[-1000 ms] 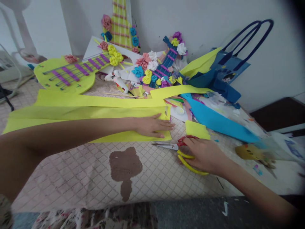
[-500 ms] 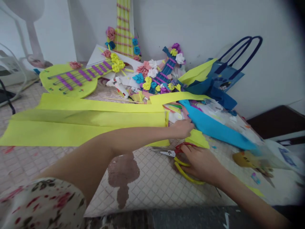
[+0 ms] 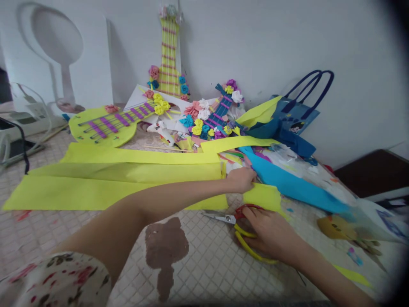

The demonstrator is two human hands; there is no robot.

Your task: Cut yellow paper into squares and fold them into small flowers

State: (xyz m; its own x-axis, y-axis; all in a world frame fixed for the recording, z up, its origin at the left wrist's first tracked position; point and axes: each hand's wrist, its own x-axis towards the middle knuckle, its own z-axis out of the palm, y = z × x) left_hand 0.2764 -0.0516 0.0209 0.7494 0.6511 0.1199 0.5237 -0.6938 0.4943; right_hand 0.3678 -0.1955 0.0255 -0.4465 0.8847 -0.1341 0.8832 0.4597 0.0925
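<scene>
Both hands (image 3: 242, 179) curled, right (image 3: 270, 232) around scissors (image 3: 230, 219).

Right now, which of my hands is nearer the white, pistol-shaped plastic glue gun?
Left: your left hand is right of the glue gun, toward you; your right hand is farther right, nearer you.

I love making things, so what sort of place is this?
Probably a craft table: the right hand holds scissors, and beyond lie a white glue gun, it seems, and a yellow guitar-shaped craft.
</scene>
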